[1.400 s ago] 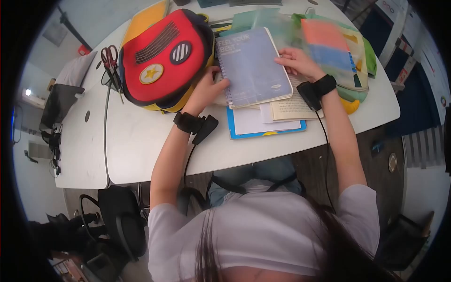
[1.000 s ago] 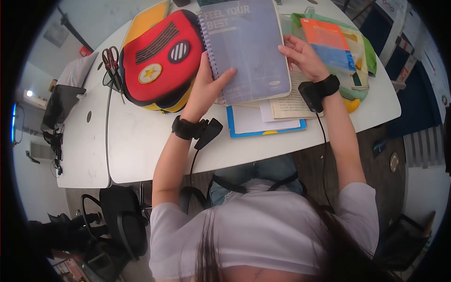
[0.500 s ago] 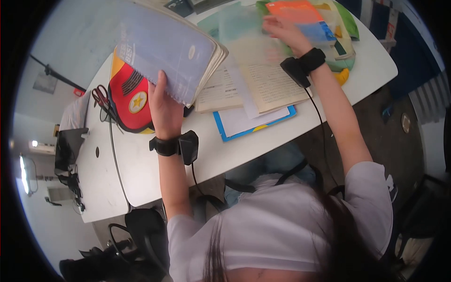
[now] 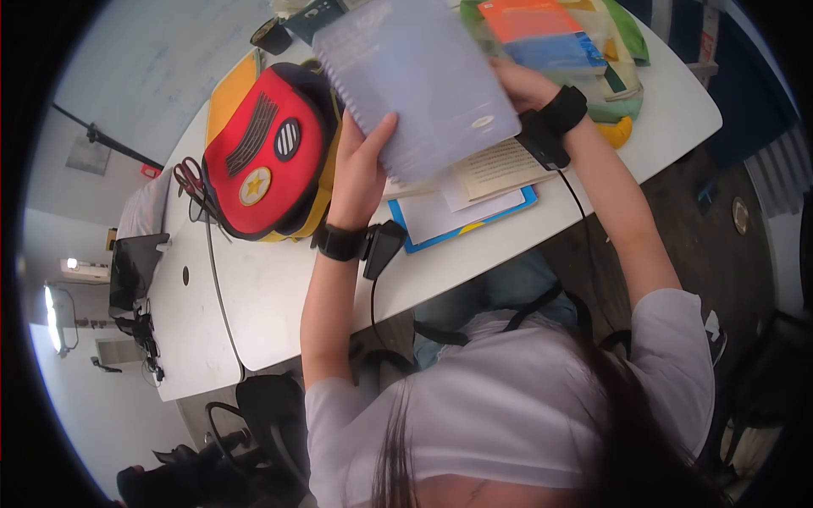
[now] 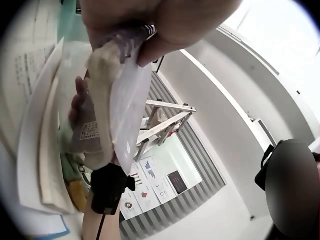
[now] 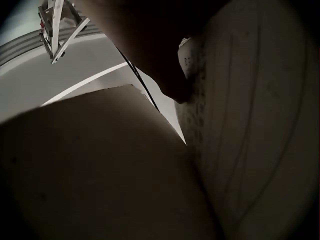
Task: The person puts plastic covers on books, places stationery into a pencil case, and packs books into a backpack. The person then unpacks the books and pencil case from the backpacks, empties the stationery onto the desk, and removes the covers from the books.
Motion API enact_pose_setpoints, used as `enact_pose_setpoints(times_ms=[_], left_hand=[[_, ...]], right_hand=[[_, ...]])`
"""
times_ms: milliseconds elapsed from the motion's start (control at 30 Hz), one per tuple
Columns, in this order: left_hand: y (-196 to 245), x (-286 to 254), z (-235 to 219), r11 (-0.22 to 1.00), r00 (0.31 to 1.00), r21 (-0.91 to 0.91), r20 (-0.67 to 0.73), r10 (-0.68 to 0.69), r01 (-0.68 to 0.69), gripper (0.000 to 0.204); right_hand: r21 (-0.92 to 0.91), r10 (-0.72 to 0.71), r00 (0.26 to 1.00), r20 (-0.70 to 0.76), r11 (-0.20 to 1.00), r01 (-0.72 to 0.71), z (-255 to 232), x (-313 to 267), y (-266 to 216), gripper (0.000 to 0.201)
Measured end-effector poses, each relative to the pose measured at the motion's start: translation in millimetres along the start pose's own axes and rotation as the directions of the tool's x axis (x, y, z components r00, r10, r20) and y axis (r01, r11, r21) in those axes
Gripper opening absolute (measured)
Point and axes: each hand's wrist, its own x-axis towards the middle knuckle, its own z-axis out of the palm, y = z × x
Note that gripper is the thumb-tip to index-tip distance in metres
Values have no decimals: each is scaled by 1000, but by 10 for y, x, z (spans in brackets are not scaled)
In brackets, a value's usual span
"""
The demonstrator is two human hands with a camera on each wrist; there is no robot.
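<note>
A lilac spiral notebook (image 4: pixel 419 89) is held up tilted over the table. My left hand (image 4: pixel 359 165) grips its spiral edge, thumb on the front cover; the left wrist view shows the same notebook (image 5: pixel 132 95) edge-on with its thick pages. My right hand (image 4: pixel 523 85) is at the notebook's right edge, its fingers hidden behind it in the head view. In the left wrist view some fingers (image 5: pixel 77 100) show on the notebook's back side; I cannot tell whether they grip it. Below lie an open printed book (image 4: pixel 500 173) and white sheets on a blue-edged folder (image 4: pixel 470 227).
A red backpack (image 4: pixel 267 165) with a star badge stands at the left, near scissors (image 4: pixel 190 176) in a holder. An orange-and-blue book (image 4: pixel 542 34) lies on a green and cream bag (image 4: pixel 627 63) at the right. A dark pot (image 4: pixel 271 35) stands at the back.
The notebook was lifted off the open book, swung left in my left hand, then moved back right. My right hand left its edge, reached over the table, then came back behind it.
</note>
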Motion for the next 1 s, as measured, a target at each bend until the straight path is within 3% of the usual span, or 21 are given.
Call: enact_pose_setpoints(times_ms=[67,100,133,167,233,333,367,400,433,467,500,533,567,600,667,767,833,867,933,967,1000], left_hand=[[121,101,81,999,999,-21,37,31,-30,47],[188,148,132,998,996,21,72,57,-58,47],[230,193,171,994,991,62,106,79,-86,47],[248,252,186,988,986,100,131,107,-121,46],[164,429,176,989,986,92,130,102,-114,43],[57,619,169,983,987,142,126,96,-114,41],[34,674,145,940,993,337,122,9,-50,45],[2,749,113,854,992,520,102,-78,14,49],[-89,864,28,857,993,515,98,-72,11,49],[-232,995,-109,760,998,647,48,41,-63,56],[-352,1085,-223,634,988,765,17,153,-111,63],[-426,1140,-300,637,989,764,12,149,-105,63],[-467,1175,-348,530,998,848,-14,60,-20,68],[-510,1210,-391,405,998,913,-51,-24,56,73],[-499,1248,-379,378,999,925,-50,22,38,71],[-491,1283,-314,319,989,939,-99,-109,129,63],[-480,1206,-240,345,986,932,62,158,-114,41],[-453,1171,-177,345,985,932,62,159,-114,41],[-325,1099,-34,682,934,666,62,353,-302,24],[-128,1039,22,682,933,667,59,354,-301,24],[130,971,67,542,882,768,65,466,-342,20]], right_hand=[[45,2,999,-38,999,-1,-93,-27,-16,54],[306,-160,974,160,946,105,-241,23,-7,51],[561,-353,887,298,816,136,-336,40,9,48],[562,-348,886,306,818,127,-369,25,18,48],[450,-292,945,146,870,200,-431,-6,-3,46],[236,-247,963,-105,935,265,-489,6,-93,43],[231,-243,965,-94,938,259,-479,3,-92,43],[37,-245,949,-201,966,257,-462,-19,-73,40],[-156,-266,915,-303,961,228,-463,-26,-64,37],[-162,-266,917,-297,961,226,-508,-14,-69,37],[-8,-204,898,-390,976,218,-582,-7,-54,33],[147,-126,873,-471,965,218,-649,-5,-30,30],[148,-121,874,-470,966,213,-708,-1,1,30],[270,-113,865,-489,923,273,-767,13,25,27],[385,-107,854,-509,860,336,-819,55,50,24],[507,-54,843,-535,778,372,-880,67,122,23],[526,-102,836,-539,734,429,-892,96,161,23],[526,-103,836,-539,734,430,-902,105,157,23],[499,-122,811,-572,734,462,-902,112,160,26],[500,-122,813,-569,734,459,-885,86,111,26],[435,-113,789,-604,782,445,-853,28,22,26]])
